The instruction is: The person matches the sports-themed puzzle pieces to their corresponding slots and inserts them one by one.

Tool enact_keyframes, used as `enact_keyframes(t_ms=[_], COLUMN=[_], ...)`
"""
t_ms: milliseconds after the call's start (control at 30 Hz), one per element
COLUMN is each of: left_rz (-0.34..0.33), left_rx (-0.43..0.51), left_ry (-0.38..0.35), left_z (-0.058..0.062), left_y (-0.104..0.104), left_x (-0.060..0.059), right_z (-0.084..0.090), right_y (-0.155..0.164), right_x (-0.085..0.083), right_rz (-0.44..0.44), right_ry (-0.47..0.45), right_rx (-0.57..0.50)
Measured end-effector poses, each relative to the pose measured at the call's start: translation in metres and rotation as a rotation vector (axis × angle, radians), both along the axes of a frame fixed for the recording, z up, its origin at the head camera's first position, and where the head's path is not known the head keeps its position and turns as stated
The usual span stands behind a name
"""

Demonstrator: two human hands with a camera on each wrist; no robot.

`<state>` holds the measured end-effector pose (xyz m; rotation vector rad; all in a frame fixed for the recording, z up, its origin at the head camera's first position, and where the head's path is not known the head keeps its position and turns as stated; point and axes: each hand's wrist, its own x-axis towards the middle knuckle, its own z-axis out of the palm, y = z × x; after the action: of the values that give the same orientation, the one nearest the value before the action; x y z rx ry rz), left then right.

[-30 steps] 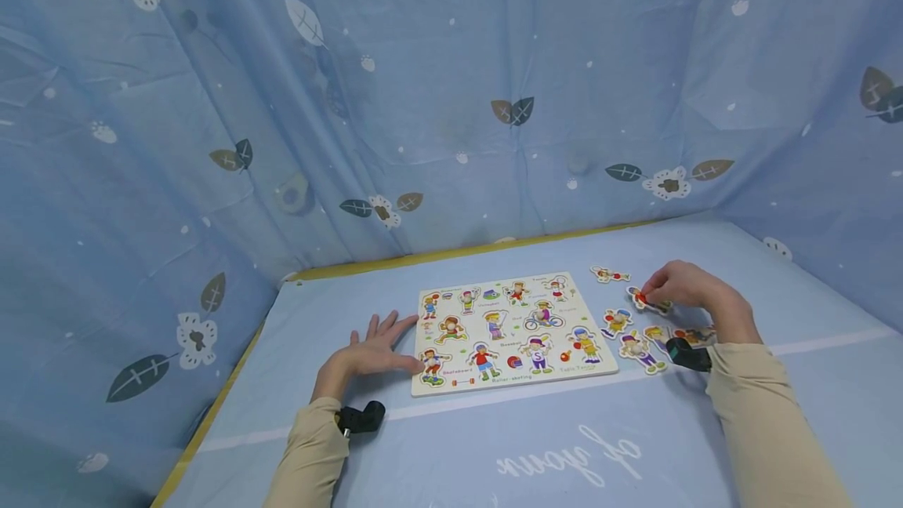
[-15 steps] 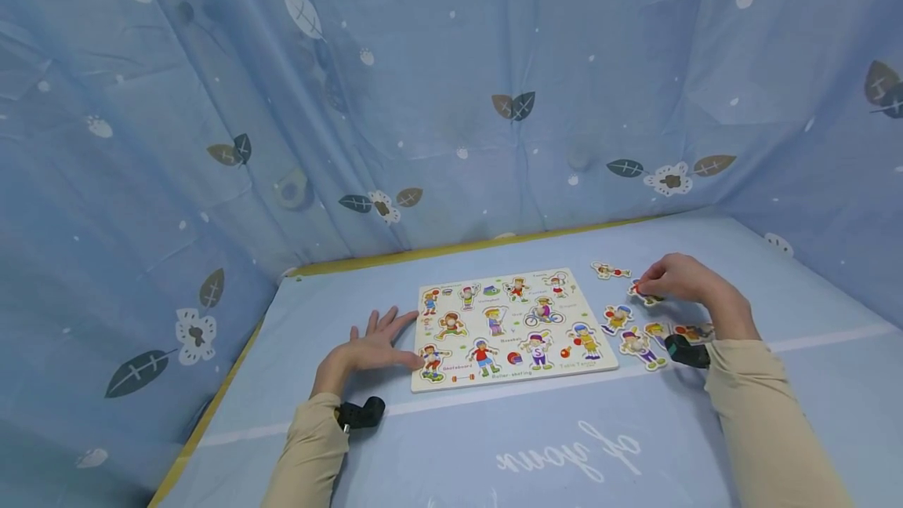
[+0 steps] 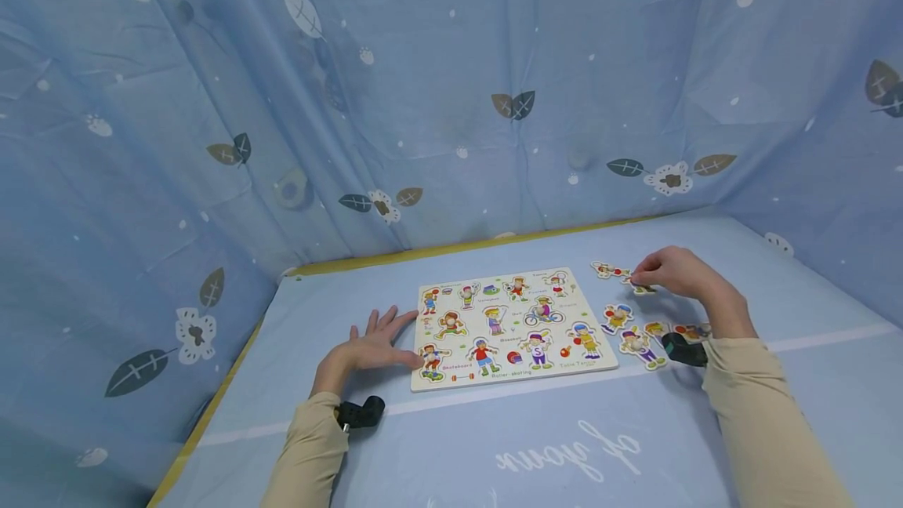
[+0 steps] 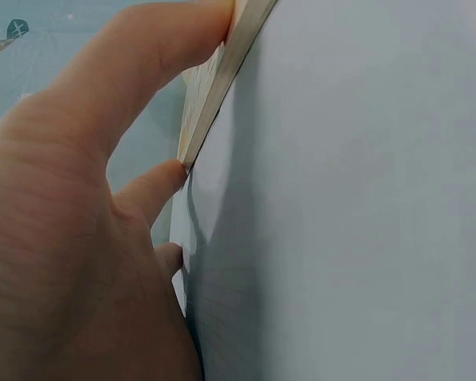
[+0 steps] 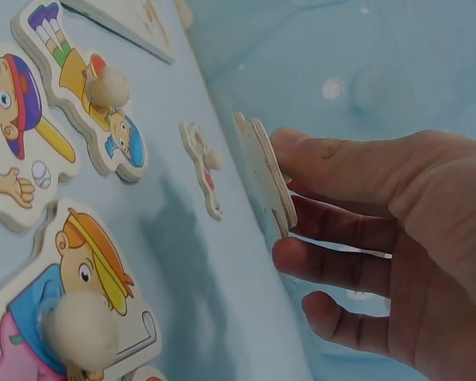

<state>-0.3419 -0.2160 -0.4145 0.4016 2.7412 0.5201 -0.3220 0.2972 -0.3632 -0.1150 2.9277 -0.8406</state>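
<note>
Overhead, your right hand [image 3: 673,271] pinches a flat puzzle piece [image 3: 640,287] just off the blue table cloth [image 3: 494,445], right of the puzzle board [image 3: 509,328] and nearer that hand; your left hand [image 3: 374,347] lies flat, fingers spread, against the board's left edge. Left wrist: straight fingers [image 4: 147,59] touch the board's edge [image 4: 222,79]. Right wrist: thumb and fingers hold the piece [image 5: 266,173] edge-on, lifted off the cloth above loose figures [image 5: 91,103]. Blue curtains [image 3: 451,100] close you in.

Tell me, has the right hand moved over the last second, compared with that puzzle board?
Yes. The right hand, pinching a puzzle piece, has drifted away from the person toward the curtain, past the puzzle board's far right corner. The left hand rests at the board's left edge.
</note>
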Motion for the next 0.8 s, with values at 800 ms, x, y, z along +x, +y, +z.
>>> enact_keyframes(t_ms=[800], left_rz=[0.003], left_rx=[0.006], left_ry=[0.007], left_z=[-0.002], left_y=[0.0], left_x=[-0.002], right_z=[0.021], right_y=[-0.04], right_x=[0.001], right_rz=[-0.012], right_ry=[0.063], right_rx=[0.038])
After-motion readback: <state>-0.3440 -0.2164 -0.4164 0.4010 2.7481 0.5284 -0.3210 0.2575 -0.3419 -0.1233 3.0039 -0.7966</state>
